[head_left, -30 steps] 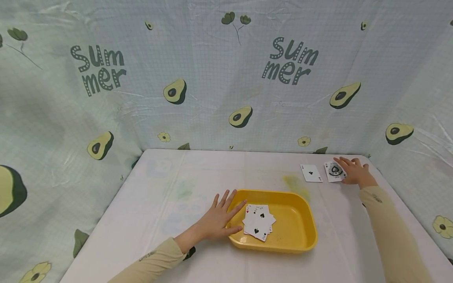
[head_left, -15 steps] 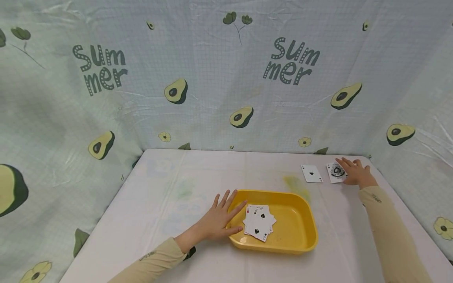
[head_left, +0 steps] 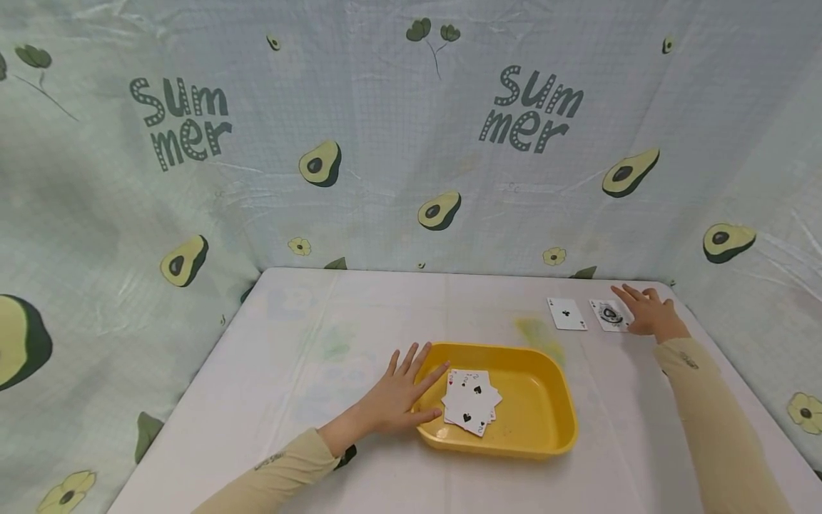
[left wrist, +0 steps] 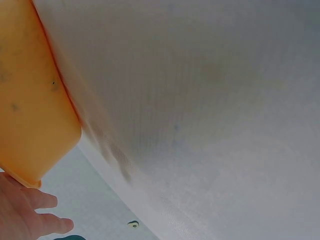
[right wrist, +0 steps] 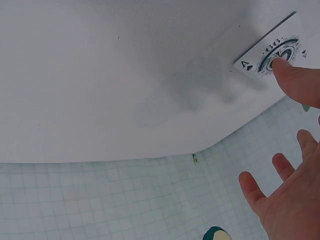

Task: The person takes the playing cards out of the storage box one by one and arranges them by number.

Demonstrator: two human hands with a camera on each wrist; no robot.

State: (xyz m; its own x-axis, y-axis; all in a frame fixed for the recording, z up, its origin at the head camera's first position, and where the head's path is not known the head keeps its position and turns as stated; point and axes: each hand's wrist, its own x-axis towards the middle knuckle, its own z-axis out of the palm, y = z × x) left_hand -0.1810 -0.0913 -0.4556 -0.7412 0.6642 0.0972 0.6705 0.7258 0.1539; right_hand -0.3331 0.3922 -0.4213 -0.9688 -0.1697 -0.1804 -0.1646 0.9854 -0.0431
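An ace of spades [head_left: 607, 314] lies face up at the far right of the table. Over its right side is my right hand [head_left: 650, 314], fingers spread; from the right wrist view, the thumb [right wrist: 295, 82] overlaps the card, and I cannot tell if it touches. To the left of that card is an ace of clubs [head_left: 566, 314], also face up. My left hand [head_left: 393, 401] spreads its fingers over the left rim of a yellow tray [head_left: 536, 400]. Inside the tray, towards its left, sits a loose overlapping pile of playing cards [head_left: 470, 403] with twos showing.
A white-covered table [head_left: 359, 307] carries everything. Behind it and at both sides hangs a pale cloth [head_left: 385, 107] printed with avocados and lettering. The table's back edge runs just behind the two aces.
The ace of spades has shifted slightly and now looks flatter on the table. My right hand has drawn a little to the right of it. The left hand and tray stay put.
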